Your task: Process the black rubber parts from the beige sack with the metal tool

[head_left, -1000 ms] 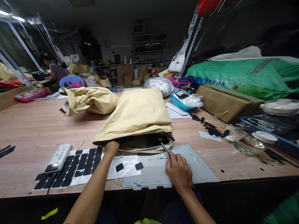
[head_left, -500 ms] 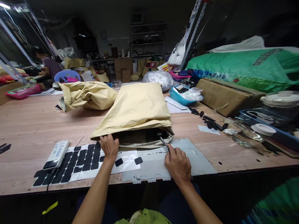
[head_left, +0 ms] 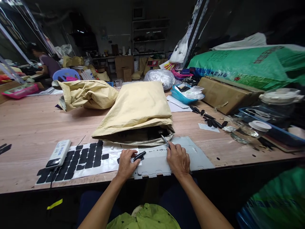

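Note:
My left hand (head_left: 125,163) rests on the near table edge, fingers closed on a small black elongated part (head_left: 139,155) over the grey sheet (head_left: 197,159). My right hand (head_left: 177,158) lies on the same grey sheet and pinches a thin metal tool, likely tweezers (head_left: 165,141), whose tip points toward the open mouth of a yellow sack (head_left: 137,109). Dark items show inside the sack's mouth. Left of my left hand lies a white backing sheet with several black pads (head_left: 82,159).
A white remote-like device (head_left: 58,153) lies at the left. A crumpled yellow sack (head_left: 85,93), blue tray (head_left: 182,95), cardboard box (head_left: 224,95), green sack (head_left: 250,66) and scattered black parts (head_left: 211,121) stand further back. Another person (head_left: 45,62) sits far left.
My left hand left the sack's mouth and came back to the grey sheet, now holding a small black part. My right hand stayed nearly in place with the tool.

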The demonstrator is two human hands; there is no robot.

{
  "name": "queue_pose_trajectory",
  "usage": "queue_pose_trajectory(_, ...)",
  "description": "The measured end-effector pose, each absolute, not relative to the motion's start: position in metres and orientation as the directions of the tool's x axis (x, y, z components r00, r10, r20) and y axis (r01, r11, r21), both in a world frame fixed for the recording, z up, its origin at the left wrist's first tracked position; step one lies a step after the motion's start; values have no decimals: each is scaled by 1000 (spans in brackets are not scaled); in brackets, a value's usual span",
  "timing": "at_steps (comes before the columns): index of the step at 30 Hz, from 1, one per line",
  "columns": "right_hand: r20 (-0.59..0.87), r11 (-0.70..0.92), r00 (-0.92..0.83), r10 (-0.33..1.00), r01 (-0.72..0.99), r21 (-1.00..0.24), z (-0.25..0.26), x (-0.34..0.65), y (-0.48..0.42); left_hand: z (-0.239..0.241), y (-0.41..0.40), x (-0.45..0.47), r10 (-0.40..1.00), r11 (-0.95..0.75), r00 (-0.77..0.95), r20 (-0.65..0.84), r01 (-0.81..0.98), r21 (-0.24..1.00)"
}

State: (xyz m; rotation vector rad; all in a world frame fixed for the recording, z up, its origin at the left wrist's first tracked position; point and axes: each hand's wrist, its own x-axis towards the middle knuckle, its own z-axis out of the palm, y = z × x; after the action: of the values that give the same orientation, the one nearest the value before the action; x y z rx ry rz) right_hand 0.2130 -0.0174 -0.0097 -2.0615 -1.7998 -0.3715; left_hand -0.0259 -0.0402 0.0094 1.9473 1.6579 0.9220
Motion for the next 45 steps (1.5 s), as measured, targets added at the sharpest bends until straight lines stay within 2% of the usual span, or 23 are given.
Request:
queue_pose_trajectory(4, 473, -78, 165, 866, 977, -199, 1, 210, -30, 10, -39, -27, 976, -188, 60, 210, 721, 667)
queue_pose_trajectory(7, 471, 57, 149, 869, 917, -394, 11, 205, -53, 11, -39, -27, 977, -195, 83, 195, 717, 669)
queue_pose_trajectory(10, 407, 212, 61, 911, 778, -591, 17, 195, -80, 12, -39, -27, 979, -196, 110, 169, 708, 678)
queue_pose_trajectory(13, 346, 282, -53, 937, 700, -657, 17, 183, -102, 12, -38, -29, 979, -200, 125, 158, 700, 685)
queue_pose_trajectory(17, 304, 302, -123, 945, 687, -660, 12, 172, -115, 11, -35, -32, 978, -208, 151, 143, 698, 686)
queue_pose_trajectory(23, 355, 364, -170, 919, 710, -603, 10, 163, -117, 8, -29, -37, 973, -226, 193, 124, 718, 658)
queue_pose_trajectory(27, 301, 346, -203, 932, 748, -566, 4, 163, -118, 8, -28, -37, 973, -228, 200, 119, 719, 656)
queue_pose_trajectory(34, 367, 349, -135, 921, 704, -618, 6, 168, -118, 7, -29, -36, 975, -218, 180, 127, 718, 661)
queue_pose_trajectory(39, 316, 303, -127, 940, 734, -608, -3, 171, -120, 8, -29, -36, 977, -211, 175, 121, 715, 667)
queue_pose_trajectory(43, 350, 267, -55, 935, 759, -594, 1, 182, -105, 10, -29, -35, 982, -180, 166, 87, 706, 684)
queue_pose_trajectory(45, 368, 224, -9, 930, 807, -546, 6, 191, -88, 12, -29, -35, 984, -172, 157, 85, 707, 686)
